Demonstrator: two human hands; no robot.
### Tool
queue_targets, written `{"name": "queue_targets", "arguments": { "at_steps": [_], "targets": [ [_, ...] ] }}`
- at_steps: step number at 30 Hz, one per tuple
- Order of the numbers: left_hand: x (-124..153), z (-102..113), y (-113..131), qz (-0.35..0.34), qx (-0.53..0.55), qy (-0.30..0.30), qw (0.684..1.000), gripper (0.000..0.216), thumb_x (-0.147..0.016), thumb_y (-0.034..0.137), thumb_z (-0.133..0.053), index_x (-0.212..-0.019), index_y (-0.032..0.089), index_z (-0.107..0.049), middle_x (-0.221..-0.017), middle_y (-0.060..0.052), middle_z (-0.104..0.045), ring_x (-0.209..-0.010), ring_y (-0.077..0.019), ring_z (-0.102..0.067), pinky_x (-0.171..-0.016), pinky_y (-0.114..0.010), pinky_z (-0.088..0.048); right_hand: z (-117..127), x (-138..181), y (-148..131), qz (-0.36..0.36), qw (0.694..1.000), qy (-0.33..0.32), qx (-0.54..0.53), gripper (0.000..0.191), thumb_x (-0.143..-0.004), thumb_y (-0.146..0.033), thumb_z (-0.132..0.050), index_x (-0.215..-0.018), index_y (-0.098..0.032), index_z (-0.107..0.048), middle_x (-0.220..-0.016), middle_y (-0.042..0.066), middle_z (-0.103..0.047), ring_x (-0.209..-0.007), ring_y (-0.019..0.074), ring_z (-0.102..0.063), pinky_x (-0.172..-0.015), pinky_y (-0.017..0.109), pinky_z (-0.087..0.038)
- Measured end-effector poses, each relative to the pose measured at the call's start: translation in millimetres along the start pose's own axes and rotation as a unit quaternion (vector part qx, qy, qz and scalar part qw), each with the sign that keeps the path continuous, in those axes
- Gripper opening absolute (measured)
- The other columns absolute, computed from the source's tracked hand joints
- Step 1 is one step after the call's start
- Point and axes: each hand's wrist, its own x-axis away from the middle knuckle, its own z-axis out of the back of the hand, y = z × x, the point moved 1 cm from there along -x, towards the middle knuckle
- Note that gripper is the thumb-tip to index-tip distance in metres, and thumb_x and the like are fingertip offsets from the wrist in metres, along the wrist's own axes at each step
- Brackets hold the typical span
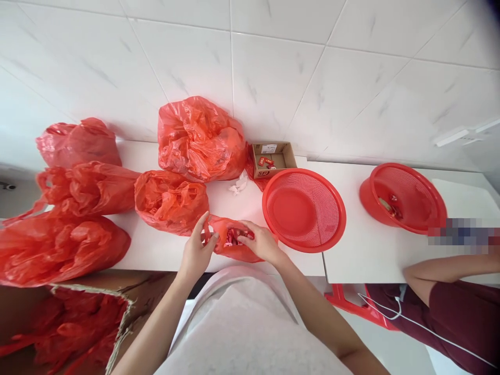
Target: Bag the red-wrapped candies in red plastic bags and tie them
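A small red plastic bag [236,254] sits at the front edge of the white table, its mouth open towards me. Inside it are small red and pink wrapped packets [233,237]. At the left of the mouth, my left hand [198,247] has the bag's edge between thumb and fingers. My right hand [261,241] is at the right side of the mouth, fingers and thumb curled over the rim beside the packets; its fingertips are partly hidden. Close to my right hand stands a red mesh basket [304,211] with nothing visible in it.
Several full red bags stand left, including a large bag [201,138] by the wall. Behind the basket is a cardboard box [287,156] holding red packets, near crumpled tissue [239,184]. Right, another person's arm [449,265] is beside a second basket [414,195]. An open carton [121,333] holds red bags.
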Motion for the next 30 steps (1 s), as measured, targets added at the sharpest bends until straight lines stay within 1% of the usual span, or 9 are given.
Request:
{"name": "queue_targets", "arguments": {
  "at_steps": [2, 5, 8, 11, 14, 16, 21, 25, 30],
  "targets": [
    [0, 2, 2, -0.005, -0.024, -0.008, 1.000, 0.062, -0.084, 0.032, -0.055, -0.144, 0.025, -0.041, -0.100, -0.006, -0.070, -0.084, -0.0175, -0.066, -0.079, -0.032, -0.050, 0, 5, 5, 0.005, 0.994, 0.050, 0.096, 0.037, -0.089, -0.035, -0.060, -0.125, -0.027, -0.060, -0.118, 0.005, -0.065, -0.108, 0.0211, -0.060, -0.097, 0.038, -0.046],
    [3, 9, 0, -0.001, -0.054, -0.009, 0.998, 0.057, -0.084, 0.028, -0.051, -0.141, 0.027, -0.045, -0.097, -0.004, -0.070, -0.077, -0.0160, -0.065, -0.076, -0.032, -0.050, 21, 18, 20, -0.020, 0.965, 0.108, 0.239, 0.035, -0.088, -0.031, -0.060, -0.122, -0.023, -0.062, -0.120, 0.010, -0.062, -0.112, 0.0260, -0.056, -0.097, 0.041, -0.045],
    [4, 18, -13, 0.000, -0.030, -0.008, 1.000, 0.057, -0.085, 0.034, -0.053, -0.141, 0.027, -0.042, -0.104, -0.005, -0.070, -0.075, -0.0159, -0.065, -0.070, -0.030, -0.051, 41, 37, 35, -0.098, 0.942, 0.066, 0.314, 0.038, -0.087, -0.028, -0.058, -0.124, -0.022, -0.060, -0.110, 0.011, -0.065, -0.101, 0.0279, -0.060, -0.083, 0.040, -0.048],
    [3, 30, -32, 0.039, -0.011, 0.007, 0.999, 0.057, -0.083, 0.046, -0.060, -0.132, 0.020, -0.048, -0.096, -0.006, -0.073, -0.077, -0.0184, -0.067, -0.072, -0.032, -0.052, 48, 54, 37, -0.179, 0.949, 0.002, 0.260, 0.036, -0.088, -0.030, -0.055, -0.124, -0.024, -0.057, -0.086, 0.005, -0.066, -0.080, 0.0232, -0.062, -0.071, 0.036, -0.047],
    [10, 46, -33, 0.071, 0.006, 0.010, 0.997, 0.047, -0.078, 0.055, -0.064, -0.102, 0.015, -0.061, -0.079, -0.006, -0.072, -0.075, -0.0205, -0.067, -0.072, -0.032, -0.052, 54, 64, 8, -0.171, 0.979, 0.019, 0.110, 0.033, -0.090, -0.034, -0.054, -0.122, -0.025, -0.053, -0.075, -0.001, -0.061, -0.073, 0.0192, -0.060, -0.071, 0.034, -0.048],
    [20, 61, -15, 0.058, 0.028, 0.014, 0.998, 0.040, -0.076, 0.056, -0.066, -0.086, 0.017, -0.062, -0.074, -0.003, -0.069, -0.071, -0.0196, -0.065, -0.067, -0.030, -0.052, 62, 71, -27, -0.121, 0.991, 0.053, 0.024, 0.032, -0.090, -0.037, -0.054, -0.121, -0.027, -0.051, -0.077, -0.002, -0.060, -0.074, 0.0175, -0.060, -0.073, 0.033, -0.049],
    [46, 93, 43, -0.007, 0.105, 0.106, 0.989, 0.029, -0.071, 0.048, -0.075, -0.081, 0.023, -0.064, -0.079, 0.001, -0.070, -0.075, -0.0184, -0.065, -0.070, -0.029, -0.053, 75, 86, -100, -0.026, 0.995, 0.094, -0.027, 0.025, -0.090, -0.038, -0.059, -0.113, -0.030, -0.059, -0.084, 0.000, -0.059, -0.078, 0.0159, -0.058, -0.070, 0.028, -0.049],
    [47, 96, 41, -0.043, 0.080, 0.016, 0.996, 0.028, -0.074, 0.049, -0.071, -0.077, 0.022, -0.066, -0.082, -0.002, -0.068, -0.083, -0.0206, -0.064, -0.080, -0.033, -0.053, 63, 90, -105, -0.044, 0.989, 0.138, 0.015, 0.020, -0.090, -0.037, -0.059, -0.108, -0.027, -0.060, -0.082, 0.000, -0.059, -0.073, 0.0151, -0.056, -0.066, 0.028, -0.047],
    [46, 102, 21, -0.140, 0.100, -0.037, 0.984, 0.029, -0.079, 0.048, -0.067, -0.073, 0.020, -0.064, -0.123, -0.009, -0.061, -0.122, -0.0275, -0.053, -0.104, -0.041, -0.042, 39, 92, -124, -0.008, 0.993, 0.120, 0.011, 0.016, -0.090, -0.035, -0.059, -0.103, -0.026, -0.060, -0.083, 0.001, -0.061, -0.075, 0.0149, -0.057, -0.067, 0.027, -0.048]
  ]
}}
